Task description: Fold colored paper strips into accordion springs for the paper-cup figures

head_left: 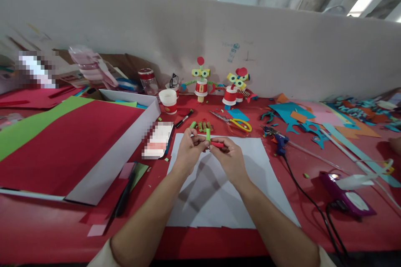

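A green paper strip (208,134) and a red paper strip (218,144) meet at a right angle between my fingertips, over the far edge of white paper sheets (225,204). My left hand (189,154) pinches the green strip near the corner. From the other side, my right hand (231,159) closes its thumb and fingers on the red strip. The fingers partly cover where the strips join. Just beyond the hands lie folded green-and-red paper springs (205,126) and yellow-handled scissors (240,124).
Two paper-cup figures (201,87) stand by the white partition. Left are a phone (159,139), stacked cups (169,102), a black-handled cutter (127,192) and a box with coloured paper (75,146). Right are a glue gun (281,144), its cord and a purple power strip (351,198).
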The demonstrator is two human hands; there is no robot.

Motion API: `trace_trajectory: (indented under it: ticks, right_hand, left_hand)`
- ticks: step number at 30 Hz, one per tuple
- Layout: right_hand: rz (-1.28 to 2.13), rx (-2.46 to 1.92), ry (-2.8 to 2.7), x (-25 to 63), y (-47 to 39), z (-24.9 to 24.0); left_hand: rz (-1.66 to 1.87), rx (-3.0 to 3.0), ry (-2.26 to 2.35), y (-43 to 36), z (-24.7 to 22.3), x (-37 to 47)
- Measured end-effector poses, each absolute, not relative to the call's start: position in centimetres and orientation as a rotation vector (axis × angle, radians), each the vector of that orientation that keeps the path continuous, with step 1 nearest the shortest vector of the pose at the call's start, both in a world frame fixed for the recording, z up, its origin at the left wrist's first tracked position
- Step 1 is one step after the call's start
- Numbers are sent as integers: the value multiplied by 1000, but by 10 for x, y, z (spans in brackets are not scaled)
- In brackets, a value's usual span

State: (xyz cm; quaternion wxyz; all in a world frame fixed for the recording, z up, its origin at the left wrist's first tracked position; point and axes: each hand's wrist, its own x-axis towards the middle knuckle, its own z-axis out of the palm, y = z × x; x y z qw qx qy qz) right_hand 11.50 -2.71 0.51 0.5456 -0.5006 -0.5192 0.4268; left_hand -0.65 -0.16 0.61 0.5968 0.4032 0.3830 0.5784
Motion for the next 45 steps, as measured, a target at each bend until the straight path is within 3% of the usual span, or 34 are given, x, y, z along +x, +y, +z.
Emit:
trace_trajectory:
  ticks: [9,16,32,40,45]
  right_hand:
    - [626,-1044,-1378,119,-28,8]
    - [560,-1001,-1400,120,-29,6]
    - [487,-1016,-1478,118,-33,9]
    - [781,-929,-1390,122,-32,9]
    - [742,-930,-1522,123,-29,11]
  left_hand:
    - [1231,875,708,-3,4,-4]
    - [1146,845,674,-3,3,-6]
    - [1159,660,709,2,2,-9]
    - [1032,397,625,3,7,-16]
    - [999,378,535,-2,7,-11]
